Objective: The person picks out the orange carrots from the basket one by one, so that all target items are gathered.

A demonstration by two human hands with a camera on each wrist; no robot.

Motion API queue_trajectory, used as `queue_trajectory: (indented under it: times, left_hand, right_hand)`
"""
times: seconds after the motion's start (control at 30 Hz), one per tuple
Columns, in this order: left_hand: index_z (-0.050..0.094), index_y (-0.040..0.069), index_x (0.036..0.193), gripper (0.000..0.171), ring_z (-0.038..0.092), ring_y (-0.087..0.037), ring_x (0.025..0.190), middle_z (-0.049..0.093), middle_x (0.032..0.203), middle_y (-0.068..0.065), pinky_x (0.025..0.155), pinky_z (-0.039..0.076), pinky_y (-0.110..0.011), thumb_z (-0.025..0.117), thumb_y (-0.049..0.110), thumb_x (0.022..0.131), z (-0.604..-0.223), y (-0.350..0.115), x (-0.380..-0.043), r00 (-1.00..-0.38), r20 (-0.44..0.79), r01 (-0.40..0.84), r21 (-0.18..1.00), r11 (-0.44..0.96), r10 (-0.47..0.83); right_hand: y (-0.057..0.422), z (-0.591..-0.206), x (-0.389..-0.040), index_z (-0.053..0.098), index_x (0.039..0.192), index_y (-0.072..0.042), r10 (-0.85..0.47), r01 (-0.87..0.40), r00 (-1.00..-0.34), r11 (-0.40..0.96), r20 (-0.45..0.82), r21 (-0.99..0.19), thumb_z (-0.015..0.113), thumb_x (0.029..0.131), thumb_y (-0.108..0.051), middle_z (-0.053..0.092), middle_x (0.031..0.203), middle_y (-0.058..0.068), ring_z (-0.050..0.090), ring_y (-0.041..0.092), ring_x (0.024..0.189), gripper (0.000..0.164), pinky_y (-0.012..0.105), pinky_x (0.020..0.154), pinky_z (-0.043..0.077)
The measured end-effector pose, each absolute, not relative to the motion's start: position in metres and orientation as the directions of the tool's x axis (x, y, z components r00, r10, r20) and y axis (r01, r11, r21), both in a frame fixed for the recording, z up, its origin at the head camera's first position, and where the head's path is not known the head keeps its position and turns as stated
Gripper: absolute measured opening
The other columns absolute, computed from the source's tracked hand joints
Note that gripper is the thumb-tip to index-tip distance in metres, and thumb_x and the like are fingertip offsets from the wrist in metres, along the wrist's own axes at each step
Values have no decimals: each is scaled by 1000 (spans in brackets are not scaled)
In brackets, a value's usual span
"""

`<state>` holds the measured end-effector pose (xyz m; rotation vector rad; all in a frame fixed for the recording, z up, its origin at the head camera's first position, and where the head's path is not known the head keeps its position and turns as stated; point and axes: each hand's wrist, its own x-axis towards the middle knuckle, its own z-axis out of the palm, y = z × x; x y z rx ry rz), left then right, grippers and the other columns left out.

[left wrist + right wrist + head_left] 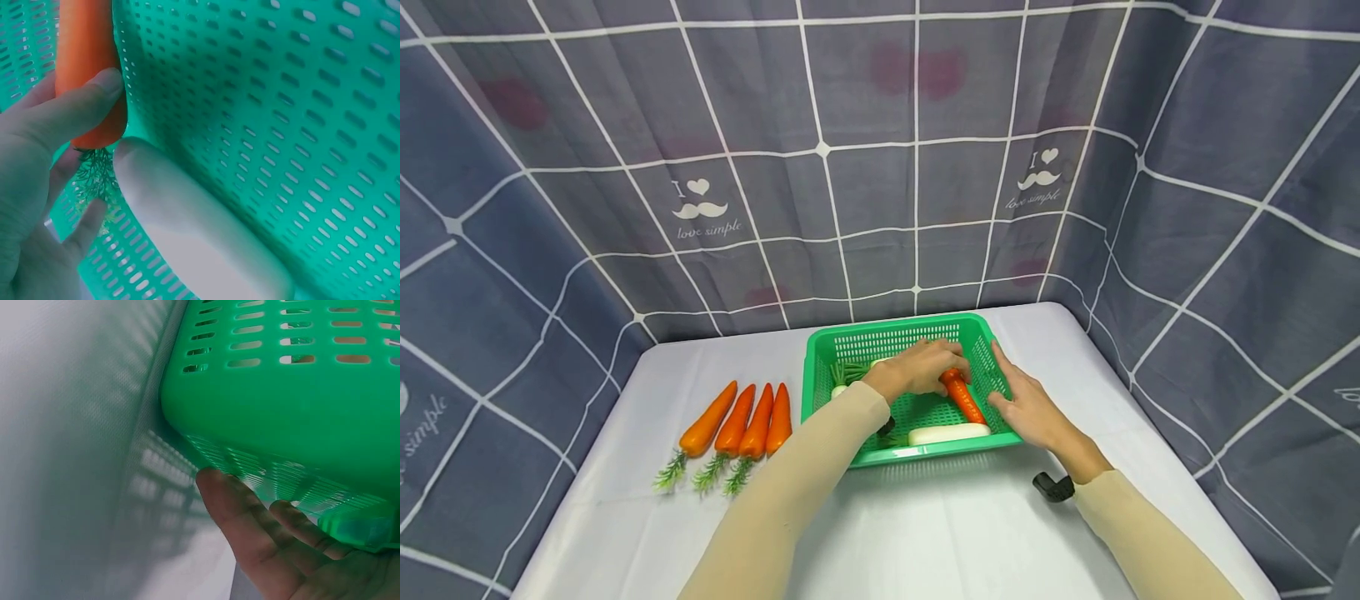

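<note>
My left hand (925,367) reaches into a green perforated basket (910,452) and grips an orange carrot (964,398) near its leafy end. The thumb presses on the carrot (90,44) in the left wrist view, with its green top hanging below. Beside it in the basket lies a smooth white radish (949,433). At the basket's right side, my right hand (1033,408) holds the wall, thumb over the rim and fingers outside. The right wrist view shows those fingers (240,512) extended against the outer wall.
Several carrots (741,421) with green tops lie side by side on the white tabletop (617,500), left of the basket. Green stalks (850,372) of another white vegetable show at the basket's left end. A grey checked curtain (872,200) encloses the table's back and sides.
</note>
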<state>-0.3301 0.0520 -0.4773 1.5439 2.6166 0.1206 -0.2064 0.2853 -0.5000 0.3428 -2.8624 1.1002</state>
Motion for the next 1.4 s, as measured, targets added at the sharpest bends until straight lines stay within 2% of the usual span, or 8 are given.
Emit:
queue_trajectory:
  times: [0.5, 0.73, 0.93, 1.17, 1.4]
  left_hand:
    - [84, 34, 140, 47, 62, -21, 146, 72, 146, 7, 125, 55, -54, 98, 23, 96, -453, 44, -322, -502, 33, 864, 65, 499, 864]
    - [85, 32, 136, 40, 64, -23, 142, 72, 142, 5, 127, 53, -60, 97, 22, 99, -441, 35, -321, -525, 81, 851, 78, 519, 847]
    - [85, 31, 136, 37, 66, -24, 140, 71, 148, 1, 122, 54, -56, 95, 24, 101, -431, 23, -321, -550, 129, 835, 79, 544, 825]
    - [84, 28, 135, 38, 71, -25, 133, 71, 142, -3, 119, 54, -54, 97, 23, 99, -417, 9, -321, -593, 164, 805, 111, 583, 788]
    - [83, 25, 138, 40, 71, -23, 118, 71, 135, -4, 102, 60, -42, 96, 28, 100, -400, -12, -316, -638, 200, 770, 143, 622, 744]
  right_hand:
    - [284, -500, -203, 7, 189, -15, -192, -220, -974, 715, 117, -663, 60, 113, -15, 28, 190, 31, 33, 59, 174, 93, 80, 138, 30]
    - [284, -501, -204, 6, 190, -16, -191, -216, -975, 721, 111, -658, 60, 113, -15, 28, 190, 30, 33, 57, 175, 93, 79, 139, 29]
    - [283, -500, -206, 7, 189, -16, -190, -217, -975, 721, 114, -658, 59, 114, -15, 26, 192, 28, 31, 56, 176, 92, 78, 140, 28]
    - [283, -499, -205, 8, 189, -14, -191, -230, -973, 737, 131, -636, 59, 113, -18, 28, 190, 30, 33, 59, 174, 91, 79, 138, 30]
    - [285, -498, -205, 8, 189, -13, -182, -222, -975, 733, 129, -643, 59, 113, -16, 25, 191, 29, 31, 58, 175, 91, 77, 140, 28]
